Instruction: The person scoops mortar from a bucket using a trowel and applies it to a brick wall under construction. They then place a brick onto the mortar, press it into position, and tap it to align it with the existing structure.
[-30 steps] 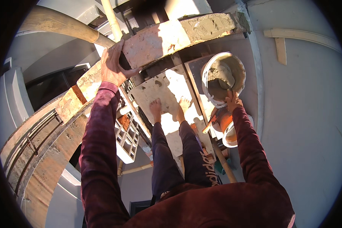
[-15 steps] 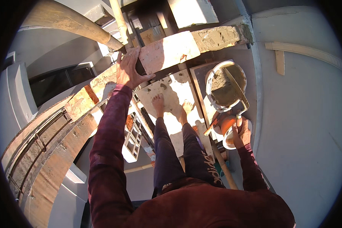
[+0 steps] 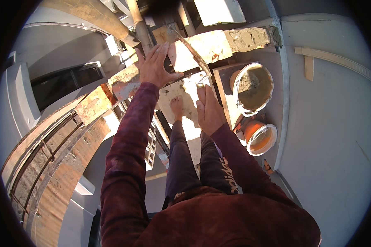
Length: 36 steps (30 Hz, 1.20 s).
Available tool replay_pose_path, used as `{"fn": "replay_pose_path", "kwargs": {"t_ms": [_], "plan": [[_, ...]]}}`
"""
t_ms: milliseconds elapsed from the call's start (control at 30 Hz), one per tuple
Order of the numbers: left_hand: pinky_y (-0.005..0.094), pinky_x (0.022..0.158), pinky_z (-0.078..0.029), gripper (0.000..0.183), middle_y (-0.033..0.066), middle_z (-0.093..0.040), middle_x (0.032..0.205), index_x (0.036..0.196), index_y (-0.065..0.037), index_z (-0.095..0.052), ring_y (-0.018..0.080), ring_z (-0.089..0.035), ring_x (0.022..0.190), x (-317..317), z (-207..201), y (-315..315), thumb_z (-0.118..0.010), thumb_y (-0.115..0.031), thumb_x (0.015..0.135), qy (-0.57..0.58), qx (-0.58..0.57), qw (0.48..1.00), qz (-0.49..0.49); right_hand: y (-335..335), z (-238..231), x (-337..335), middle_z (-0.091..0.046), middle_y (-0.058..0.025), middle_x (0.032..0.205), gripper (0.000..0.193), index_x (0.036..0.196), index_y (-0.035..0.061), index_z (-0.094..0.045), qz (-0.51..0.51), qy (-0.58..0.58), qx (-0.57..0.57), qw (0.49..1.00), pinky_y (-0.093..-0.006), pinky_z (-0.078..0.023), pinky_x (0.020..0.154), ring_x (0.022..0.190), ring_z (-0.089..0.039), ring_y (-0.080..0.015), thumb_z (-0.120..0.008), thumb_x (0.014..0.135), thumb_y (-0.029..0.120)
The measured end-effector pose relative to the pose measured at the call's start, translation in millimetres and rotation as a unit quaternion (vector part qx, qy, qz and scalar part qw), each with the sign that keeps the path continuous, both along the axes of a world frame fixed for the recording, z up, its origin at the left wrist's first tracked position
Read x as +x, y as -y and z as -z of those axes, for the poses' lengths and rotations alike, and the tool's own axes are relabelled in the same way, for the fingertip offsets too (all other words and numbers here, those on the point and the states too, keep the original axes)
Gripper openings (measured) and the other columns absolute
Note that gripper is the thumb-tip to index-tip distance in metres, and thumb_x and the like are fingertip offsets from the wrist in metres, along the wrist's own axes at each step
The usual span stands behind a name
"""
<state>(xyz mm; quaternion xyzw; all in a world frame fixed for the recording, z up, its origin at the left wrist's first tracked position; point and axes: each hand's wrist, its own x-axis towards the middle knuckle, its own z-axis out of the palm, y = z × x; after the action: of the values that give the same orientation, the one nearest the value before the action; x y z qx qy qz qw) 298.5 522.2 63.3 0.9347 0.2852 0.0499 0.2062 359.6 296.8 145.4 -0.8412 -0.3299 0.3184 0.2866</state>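
Observation:
My right hand [image 3: 210, 110] is closed round the handle of a trowel [image 3: 197, 56]. The narrow-looking blade reaches over a pale block [image 3: 183, 57] in the curved wall course. Around the gap beside that block, my left hand [image 3: 154, 70] lies with its fingers spread, and its thumb points toward the trowel. Whether its palm presses on the block is hidden. Further right along the course, wet grey mortar [image 3: 251, 40] coats the top. A bucket of mortar [image 3: 240, 99] stands to the right of my right hand.
An orange bucket [image 3: 251, 131] with a white rim stands below the mortar bucket. My bare feet are on a splattered board [image 3: 189, 96]. Bamboo poles [image 3: 90, 18] cross at the upper left. Steel rods [image 3: 45, 158] run in a curved form at left. A grey wall [image 3: 329, 123] borders the right.
My right hand has swung the trowel left and forward, from above the mortar bucket to the pale block. The left hand stays at the course; the whole view has shifted slightly.

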Motion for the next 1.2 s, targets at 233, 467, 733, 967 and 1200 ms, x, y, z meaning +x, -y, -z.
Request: {"fn": "replay_pose_path", "kwargs": {"t_ms": [233,467,733,967,1200], "plan": [[0.0674,0.116,-0.006,0.118,0.0034,-0.054,0.140,0.147,-0.015,-0.036,0.0227,-0.041,0.138,-4.5,-0.7,1.7,-0.091,-0.053,0.050,0.003,0.004,1.000,0.008,-18.9,-14.0,-4.4,-0.051,-0.0371,0.127,0.053,0.140,-0.0101,-0.031,0.001,-0.053,-0.019,0.998,-0.0478,-0.046,0.096,0.115,-0.054,-0.0498,-0.048,0.098,0.018],[0.0613,0.119,-0.009,0.135,0.0133,-0.039,0.151,0.153,-0.006,-0.021,0.0314,-0.025,0.146,-20.0,0.8,-18.5,-0.092,-0.052,0.048,0.044,-0.028,0.998,-0.017,-5.4,-40.3,-2.4,-0.056,-0.0343,0.122,0.057,0.143,-0.0112,-0.030,0.040,-0.031,0.068,0.996,-0.0453,-0.049,0.091,0.108,-0.061,-0.0458,-0.048,0.099,0.022],[0.0593,0.120,-0.003,0.119,0.0078,-0.050,0.145,0.150,-0.015,-0.033,0.0214,-0.037,0.141,-10.4,-1.4,-1.8,-0.085,-0.063,0.055,-0.037,-0.006,0.999,0.014,-27.7,-5.1,-3.4,-0.058,-0.0339,0.119,0.058,0.144,-0.0100,-0.029,0.024,0.011,0.024,0.999,-0.0456,-0.051,0.090,0.106,-0.061,-0.0475,-0.050,0.099,0.019],[0.0569,0.120,-0.009,0.112,0.0035,-0.053,0.141,0.147,-0.017,-0.039,0.0200,-0.046,0.134,-4.8,0.1,-1.3,-0.088,-0.056,0.053,-0.042,0.002,0.999,-0.001,-30.1,-3.2,-0.9,-0.061,-0.0310,0.105,0.062,0.145,-0.0067,-0.029,0.018,0.034,0.068,0.997,-0.0514,-0.053,0.073,0.081,-0.065,-0.0461,-0.051,0.096,0.023],[0.0563,0.119,-0.012,0.110,0.0078,-0.058,0.134,0.146,-0.016,-0.040,0.0239,-0.051,0.129,-2.1,1.7,-0.4,-0.087,-0.053,0.054,-0.028,0.023,0.999,0.004,-36.4,1.3,6.3,-0.064,-0.0306,0.099,0.059,0.143,-0.0093,-0.031,0.032,-0.062,-0.018,0.997,-0.0471,-0.052,0.078,0.089,-0.064,-0.0459,-0.053,0.096,0.018]]}}
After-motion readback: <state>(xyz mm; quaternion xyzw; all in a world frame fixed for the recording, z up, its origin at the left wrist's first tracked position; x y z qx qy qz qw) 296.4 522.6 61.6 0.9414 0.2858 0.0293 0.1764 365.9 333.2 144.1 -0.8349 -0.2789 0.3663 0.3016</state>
